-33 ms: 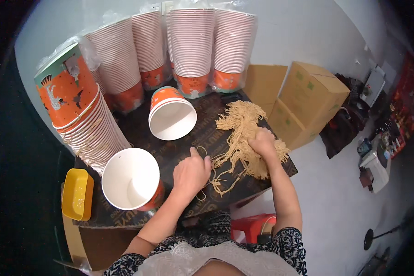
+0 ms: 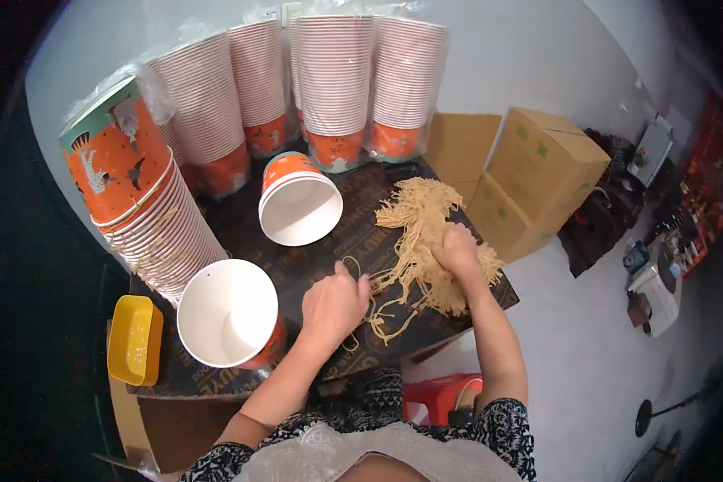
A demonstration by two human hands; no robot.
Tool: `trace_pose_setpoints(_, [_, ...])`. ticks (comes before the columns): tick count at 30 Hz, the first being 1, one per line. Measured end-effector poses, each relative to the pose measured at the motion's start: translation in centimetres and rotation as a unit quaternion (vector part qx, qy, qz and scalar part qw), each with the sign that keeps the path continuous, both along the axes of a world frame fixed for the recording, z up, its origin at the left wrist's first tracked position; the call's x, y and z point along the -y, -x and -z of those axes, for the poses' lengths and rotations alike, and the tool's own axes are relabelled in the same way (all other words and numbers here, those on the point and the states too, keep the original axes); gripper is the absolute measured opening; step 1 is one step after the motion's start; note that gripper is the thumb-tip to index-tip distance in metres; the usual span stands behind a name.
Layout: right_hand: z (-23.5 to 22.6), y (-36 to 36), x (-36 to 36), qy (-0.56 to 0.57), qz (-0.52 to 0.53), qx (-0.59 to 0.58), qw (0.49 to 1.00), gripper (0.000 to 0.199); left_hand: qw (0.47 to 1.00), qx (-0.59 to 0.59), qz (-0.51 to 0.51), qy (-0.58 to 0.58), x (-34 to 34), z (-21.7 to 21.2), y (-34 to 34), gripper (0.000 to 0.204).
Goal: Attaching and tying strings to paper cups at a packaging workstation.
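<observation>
My left hand (image 2: 332,308) is closed round a thin tan string, its loop (image 2: 352,260) showing above the fingers and a loose end below the hand. At the table's right side, my right hand (image 2: 459,252) grips a thick bundle of tan strings (image 2: 422,233). Several loose strings (image 2: 388,321) trail from that bundle toward my left hand. A white-lined paper bucket (image 2: 226,313) with an orange outside stands tilted just left of my left hand. Beyond it, a short nest of orange buckets (image 2: 301,210) lies on its side.
A tall leaning stack of paper buckets (image 2: 149,193) stands at left, some with string handles. Several bagged stacks (image 2: 333,76) line the wall. A yellow tray (image 2: 136,341) sits at the dark table's (image 2: 321,249) left edge. Cardboard boxes (image 2: 538,169) stand right; a red stool (image 2: 442,394) is below.
</observation>
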State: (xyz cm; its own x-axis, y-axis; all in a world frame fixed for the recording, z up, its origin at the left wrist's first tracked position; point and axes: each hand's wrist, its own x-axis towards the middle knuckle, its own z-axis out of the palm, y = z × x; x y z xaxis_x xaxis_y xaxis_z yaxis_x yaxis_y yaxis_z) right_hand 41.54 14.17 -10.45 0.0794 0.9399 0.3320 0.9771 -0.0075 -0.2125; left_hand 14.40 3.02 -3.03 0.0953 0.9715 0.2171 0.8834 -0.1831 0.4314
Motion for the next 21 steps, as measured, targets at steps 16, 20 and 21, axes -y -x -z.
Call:
trace_pose_setpoints(16, [0.8, 6.9, 7.8, -0.238, -0.059, 0.134, 0.96, 0.015, 0.978, 0.19, 0.064, 0.064, -9.4, 4.6, -8.6, 0.057])
trace_pose_setpoints(20, [0.4, 7.6, 8.3, -0.198, -0.104, 0.039, 0.974, 0.025, 0.943, 0.299, 0.047, 0.139, -13.7, 8.3, -9.5, 0.057])
trace_pose_setpoints(21, [0.0, 7.5, 8.3, -0.189, -0.146, -0.034, 0.971, 0.029, 0.927, 0.35, 0.051, 0.124, -14.2, 8.5, -9.5, 0.052])
